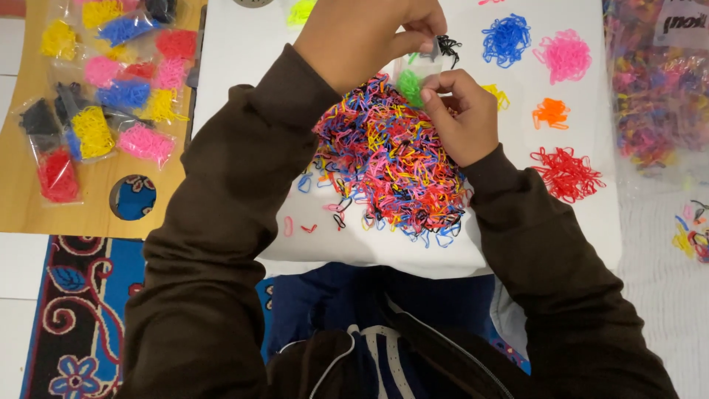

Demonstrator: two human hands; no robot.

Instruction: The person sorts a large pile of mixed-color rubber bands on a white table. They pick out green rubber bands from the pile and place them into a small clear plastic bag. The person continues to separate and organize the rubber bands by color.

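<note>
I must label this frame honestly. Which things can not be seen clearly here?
Head view:
- Small clear bag: its opening is covered by the left hand and right hand.
- Green bands: too small to count.
- Big bag of mixed bands: cut off by the right edge.

Bright, even light falls from above, and the white sheet (244,52) nearly washes out in the upper middle of the frame. Shadows are soft and faint. The plastic bag (657,89) at upper right shows glare; edges look slightly soft
</note>
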